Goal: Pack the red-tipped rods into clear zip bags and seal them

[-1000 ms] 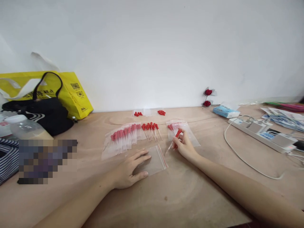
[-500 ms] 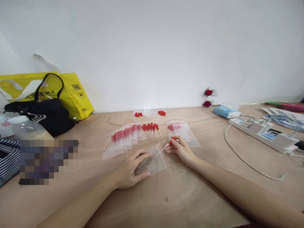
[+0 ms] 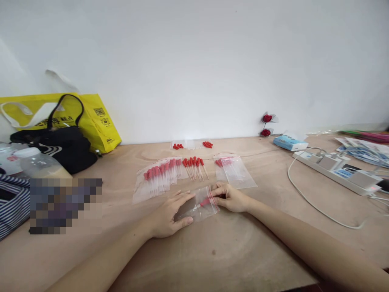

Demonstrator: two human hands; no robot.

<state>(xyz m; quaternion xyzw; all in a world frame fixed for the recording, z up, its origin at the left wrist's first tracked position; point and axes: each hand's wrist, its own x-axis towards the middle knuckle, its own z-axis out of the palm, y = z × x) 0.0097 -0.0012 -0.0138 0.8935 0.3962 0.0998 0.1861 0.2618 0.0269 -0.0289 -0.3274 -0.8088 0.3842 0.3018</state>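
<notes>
A small clear zip bag [image 3: 199, 206] with a red seal strip lies on the wooden table [image 3: 243, 251] in front of me. Inside it lies a dropper with a red bulb [image 3: 204, 201]. My left hand [image 3: 168, 217] rests on the bag's left end, thumb under and fingers over it. My right hand [image 3: 230, 197] is closed at the bag's open right edge, fingertips pinching the mouth. Behind the bag lies a row of bagged red-bulb droppers [image 3: 158, 178], several loose droppers [image 3: 194, 165] and another clear bag [image 3: 235, 170].
A yellow bag [image 3: 97, 117] and a black handbag [image 3: 65, 148] stand at the back left, with a plastic bottle [image 3: 33, 164]. A power strip [image 3: 337, 170] with a white cable [image 3: 306, 198] lies at the right. Loose red bulbs [image 3: 207, 144] sit near the wall.
My right hand carried the red-bulb dropper down and left from the far bag and slid it into the bag held by my left hand. It now pinches the bag's mouth.
</notes>
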